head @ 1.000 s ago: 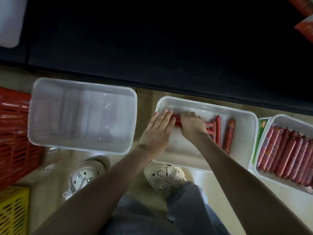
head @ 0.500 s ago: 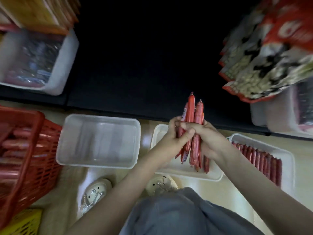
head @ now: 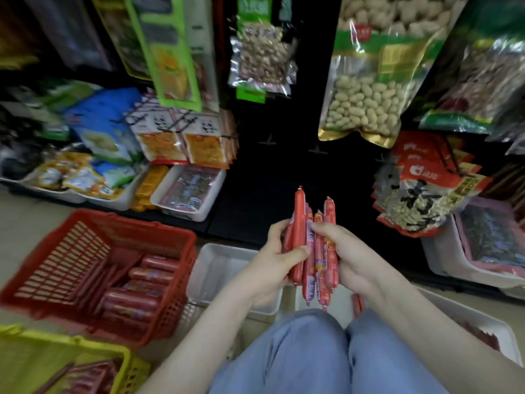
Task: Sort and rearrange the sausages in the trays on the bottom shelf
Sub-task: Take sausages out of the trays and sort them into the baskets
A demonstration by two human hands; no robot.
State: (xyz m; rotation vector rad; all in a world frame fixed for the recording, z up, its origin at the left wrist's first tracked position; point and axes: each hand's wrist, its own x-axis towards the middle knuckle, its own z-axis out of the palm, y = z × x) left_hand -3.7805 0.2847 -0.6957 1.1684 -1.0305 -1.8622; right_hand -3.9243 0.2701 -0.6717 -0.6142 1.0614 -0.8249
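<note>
While sausages [head: 300,217] in hands [head: 270,268] [head: 355,260] — red basket [head: 65,260] nearby.

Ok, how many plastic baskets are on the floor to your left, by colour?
Red basket: 1
Yellow basket: 1
Total: 2
</note>
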